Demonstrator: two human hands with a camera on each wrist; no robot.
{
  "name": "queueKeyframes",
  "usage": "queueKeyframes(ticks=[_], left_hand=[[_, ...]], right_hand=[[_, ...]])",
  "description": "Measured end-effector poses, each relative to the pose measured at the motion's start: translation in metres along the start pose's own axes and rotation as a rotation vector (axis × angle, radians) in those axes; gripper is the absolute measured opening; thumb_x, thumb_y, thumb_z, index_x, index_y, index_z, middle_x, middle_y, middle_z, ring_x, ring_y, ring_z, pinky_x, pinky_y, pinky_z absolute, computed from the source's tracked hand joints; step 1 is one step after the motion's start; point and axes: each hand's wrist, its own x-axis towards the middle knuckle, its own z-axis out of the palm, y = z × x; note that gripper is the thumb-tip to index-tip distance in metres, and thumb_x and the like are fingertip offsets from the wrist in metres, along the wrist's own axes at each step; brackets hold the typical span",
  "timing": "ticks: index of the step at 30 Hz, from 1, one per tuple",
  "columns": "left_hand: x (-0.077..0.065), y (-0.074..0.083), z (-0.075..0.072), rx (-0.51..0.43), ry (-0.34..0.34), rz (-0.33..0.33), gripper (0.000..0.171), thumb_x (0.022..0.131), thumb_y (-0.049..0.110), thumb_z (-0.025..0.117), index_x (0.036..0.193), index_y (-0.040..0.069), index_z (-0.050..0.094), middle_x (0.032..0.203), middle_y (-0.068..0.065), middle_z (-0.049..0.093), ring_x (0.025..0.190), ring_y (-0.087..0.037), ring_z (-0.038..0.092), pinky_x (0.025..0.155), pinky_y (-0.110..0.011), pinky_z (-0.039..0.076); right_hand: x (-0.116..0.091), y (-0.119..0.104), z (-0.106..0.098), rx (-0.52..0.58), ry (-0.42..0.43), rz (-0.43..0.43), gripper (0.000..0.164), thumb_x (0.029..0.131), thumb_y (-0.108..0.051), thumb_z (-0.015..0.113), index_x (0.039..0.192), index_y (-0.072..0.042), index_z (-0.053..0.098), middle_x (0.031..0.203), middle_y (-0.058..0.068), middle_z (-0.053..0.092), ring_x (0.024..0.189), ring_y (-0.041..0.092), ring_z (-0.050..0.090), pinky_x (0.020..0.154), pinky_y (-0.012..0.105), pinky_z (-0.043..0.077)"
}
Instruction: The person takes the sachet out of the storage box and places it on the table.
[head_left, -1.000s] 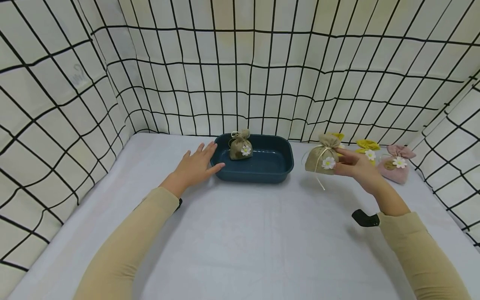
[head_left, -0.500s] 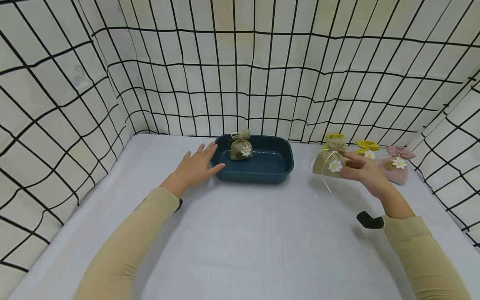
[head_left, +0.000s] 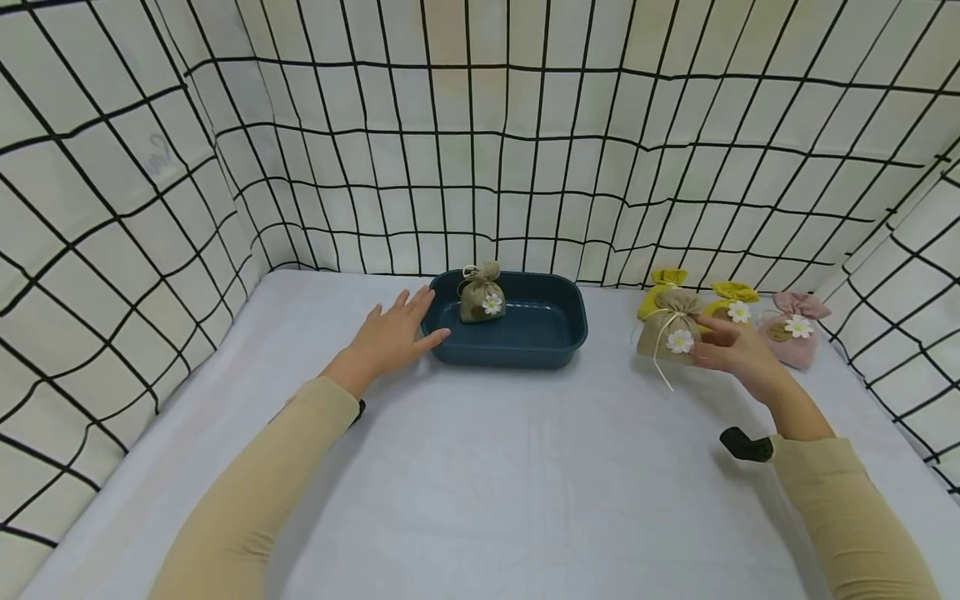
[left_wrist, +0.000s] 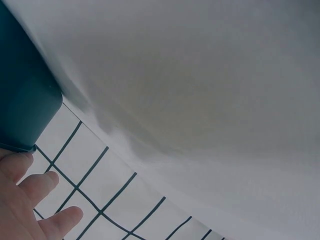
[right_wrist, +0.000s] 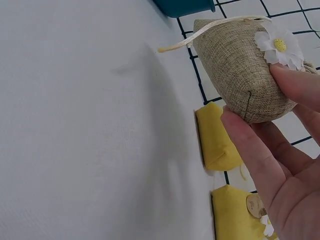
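My right hand (head_left: 741, 354) pinches a beige drawstring pouch (head_left: 664, 335) with a white daisy on its front, between thumb and fingers. In the right wrist view the pouch (right_wrist: 240, 70) is tilted off the cloth, its cream string (right_wrist: 200, 34) dangling. Just behind it stand two yellow pouches (head_left: 651, 302), and a pink pouch (head_left: 786, 343) sits to the right of the hand. My left hand (head_left: 386, 337) lies with spread, straight fingers at the left end of a dark teal tray (head_left: 510, 354). Inside that tray, toward its left, another beige pouch (head_left: 472, 310) sits upright.
A white cloth (head_left: 480, 483) covers the table. Black wire grid panels (head_left: 491, 187) backed with white sheeting rise at the rear and both sides, close behind the tray and pouches.
The right hand has carried the beige pouch to the right and slightly toward me, uncovering more of the yellow pouch behind it. The left hand and tray have stayed put.
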Motion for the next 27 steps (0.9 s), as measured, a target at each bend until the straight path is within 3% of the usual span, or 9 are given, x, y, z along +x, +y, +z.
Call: queueKeyframes(ticks=[5,12,27], left_hand=[[0.0,0.0,0.002,0.0,0.006,-0.004,0.084,0.106,0.06,0.042,0.165,0.005,0.017,0.17,-0.013,0.015,0.155,-0.039,0.014,0.116,-0.07,0.017],[-0.001,0.001,0.002,0.002,0.016,-0.005,0.084,0.106,0.059,0.043,0.165,0.004,0.018,0.17,-0.013,0.016,0.154,-0.039,0.014,0.116,-0.07,0.017],[0.0,0.0,0.003,-0.001,0.009,-0.002,0.084,0.106,0.06,0.041,0.165,0.004,0.017,0.17,-0.014,0.016,0.155,-0.039,0.014,0.116,-0.07,0.016]], right_hand=[[0.001,0.009,0.0,0.037,0.014,0.017,0.068,0.104,-0.007,0.059,0.157,0.012,0.022,0.138,0.029,0.045,0.092,-0.003,0.064,0.083,0.02,0.056],[0.005,0.023,0.001,0.099,-0.018,0.04,0.071,0.103,-0.003,0.059,0.159,0.01,0.017,0.15,0.041,0.031,0.094,-0.004,0.063,0.083,0.021,0.056],[0.014,0.028,0.003,0.083,-0.004,0.092,0.073,0.105,-0.01,0.06,0.16,0.008,0.015,0.152,0.042,0.029,0.093,-0.008,0.061,0.085,0.02,0.056]])
